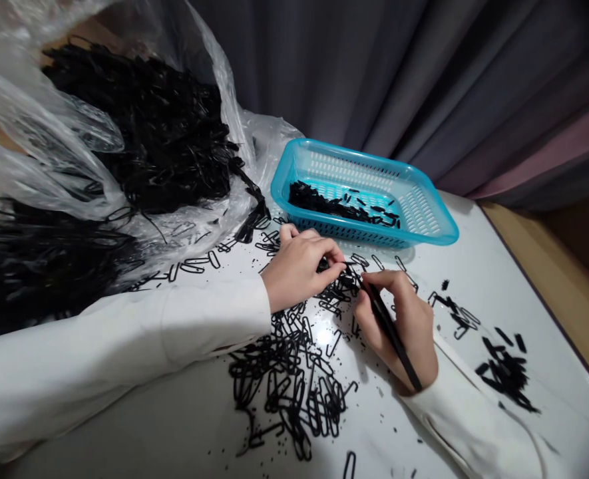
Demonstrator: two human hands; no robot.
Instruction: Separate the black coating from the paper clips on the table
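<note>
My left hand (304,263) is closed in a pinch just in front of the blue basket, thumb and index finger pressed together on a small black piece (348,265). In my right hand (404,326) I hold a slim black pen-like tool (390,326), gripped like a pencil. Its tip meets the black piece at my left fingertips; the exact shape of the tip cannot be made out. Beneath and in front of both hands, thin black loop-shaped scraps (294,392) lie scattered with tiny black crumbs on the white table (174,412).
The blue plastic basket (438,223) holds many small black pieces. At the left, a clear plastic bag (224,73) lies open around a heap of black parts (174,126). A small black pile (506,372) sits on the right near the table edge. Grey curtains (334,66) hang behind.
</note>
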